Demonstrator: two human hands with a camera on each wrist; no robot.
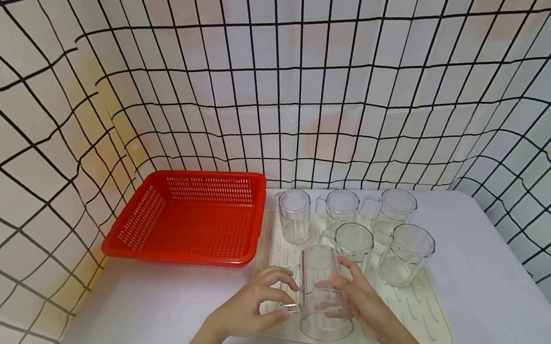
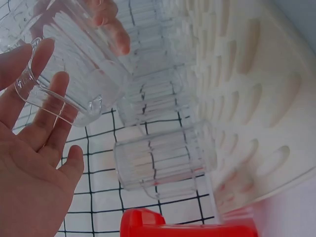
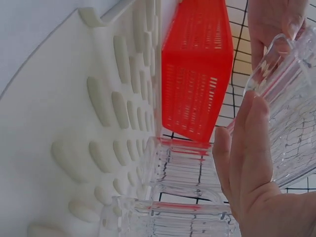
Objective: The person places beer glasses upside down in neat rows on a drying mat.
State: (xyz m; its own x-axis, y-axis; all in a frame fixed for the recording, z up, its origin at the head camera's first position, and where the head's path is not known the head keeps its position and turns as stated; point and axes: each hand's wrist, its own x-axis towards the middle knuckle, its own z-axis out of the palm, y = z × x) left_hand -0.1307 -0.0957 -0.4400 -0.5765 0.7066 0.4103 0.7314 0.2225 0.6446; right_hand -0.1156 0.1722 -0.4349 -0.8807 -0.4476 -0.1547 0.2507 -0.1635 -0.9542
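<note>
A clear glass mug (image 1: 324, 319) is held over the front of a cream drying mat (image 1: 431, 314). My right hand (image 1: 364, 300) grips its body from the right, and some of those fingers show through the glass. On the other side my left hand (image 1: 253, 302) has thumb and fingers about the handle (image 2: 61, 106), which points left. Behind the held mug, several similar mugs stand on the mat, among them a left rear one (image 1: 295, 219), a nearer middle one (image 1: 355, 240) and a right one (image 1: 405, 258).
A red perforated basket (image 1: 181, 258) sits on the white table (image 1: 148, 302) left of the mat. Black wire grid panels (image 1: 321, 89) with white sheeting behind them enclose the back and both sides.
</note>
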